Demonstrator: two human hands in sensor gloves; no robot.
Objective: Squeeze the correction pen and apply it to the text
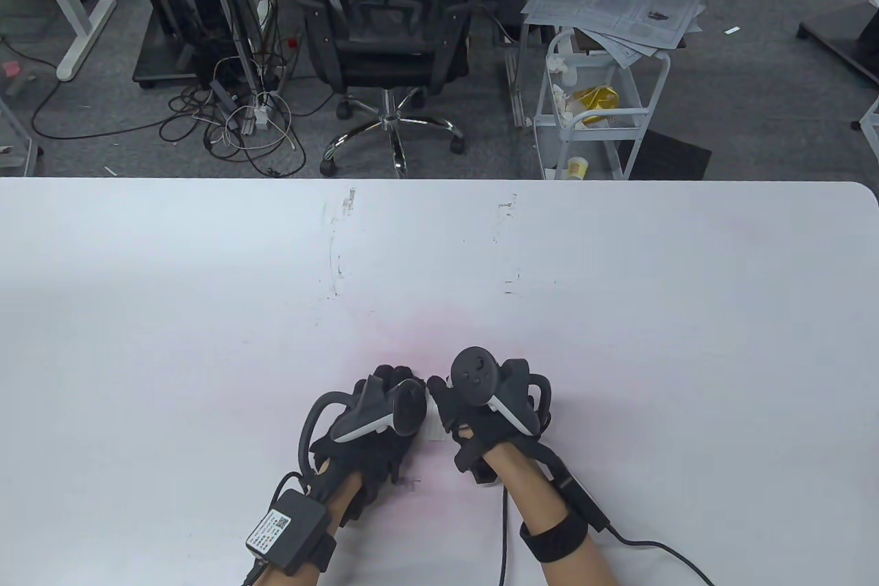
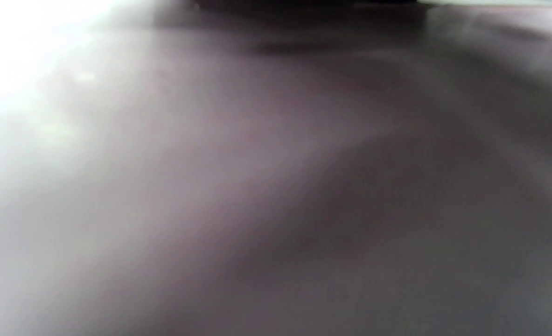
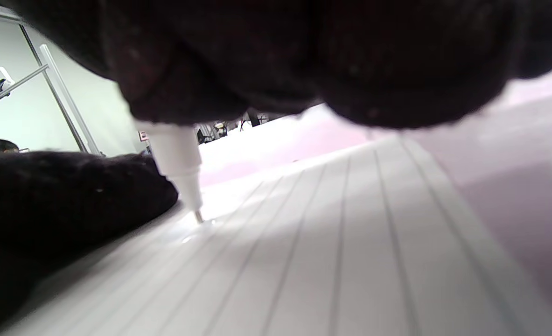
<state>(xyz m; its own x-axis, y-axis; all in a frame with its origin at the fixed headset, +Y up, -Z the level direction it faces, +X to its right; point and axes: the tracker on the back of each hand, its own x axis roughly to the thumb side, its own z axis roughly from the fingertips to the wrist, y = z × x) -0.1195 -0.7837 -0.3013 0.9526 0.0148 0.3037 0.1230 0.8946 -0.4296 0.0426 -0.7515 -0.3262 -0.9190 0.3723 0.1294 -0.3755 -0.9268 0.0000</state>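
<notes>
In the right wrist view my right hand [image 3: 303, 60] grips a white correction pen [image 3: 178, 163], its metal tip touching a sheet of lined paper [image 3: 327, 242] where a small wet patch shows. My left hand [image 3: 47, 196] rests on the paper just left of the tip. In the table view both gloved hands sit side by side near the table's front: the left hand [image 1: 384, 407], the right hand [image 1: 481, 407], with a sliver of the paper [image 1: 434, 424] between them. The pen is hidden there. The left wrist view is a blur.
The white table [image 1: 618, 304] stretches wide around the hands, with faint scuff marks [image 1: 336, 256] toward its far edge. Beyond it stand an office chair [image 1: 388, 29] and a white cart [image 1: 604, 98] on the floor. Cables run from both wrists toward me.
</notes>
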